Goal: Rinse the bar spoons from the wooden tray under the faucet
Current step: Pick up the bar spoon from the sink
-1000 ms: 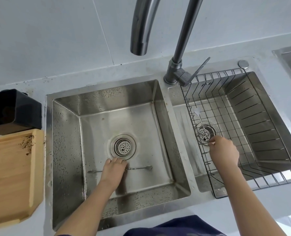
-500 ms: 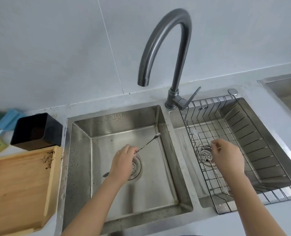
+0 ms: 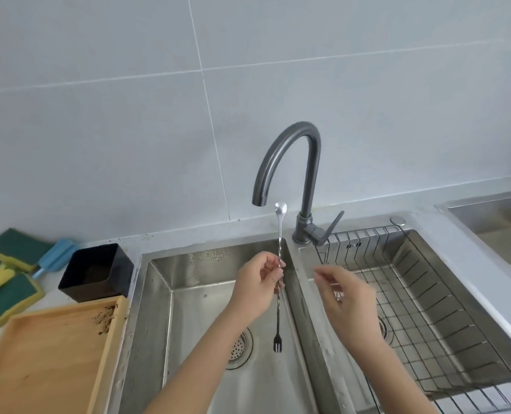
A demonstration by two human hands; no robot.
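Observation:
My left hand [image 3: 258, 283] pinches a long twisted bar spoon [image 3: 279, 243] near its middle and holds it upright over the left sink basin [image 3: 194, 294]. The spoon's bowl points up, just right of the faucet [image 3: 290, 162] spout; its fork end hangs down near the drain. No water runs from the spout. My right hand [image 3: 345, 300] hovers over the divider between the basins, fingers loosely curled, holding nothing I can make out. The wooden tray [image 3: 48, 354] lies at the left with dark crumbs in its far corner and no spoons on it.
A wire dish rack [image 3: 427, 294] fills the right basin. A black square container [image 3: 95, 271] stands behind the tray. Green and yellow sponges [image 3: 6, 282] and a blue scraper [image 3: 55, 255] lie at the far left. Another steel basin [image 3: 493, 213] shows at the right edge.
My left hand lifted the bar spoon off the basin floor and turned it upright beside the spout. My right hand rose out of the wire rack toward the divider. The view tilted up.

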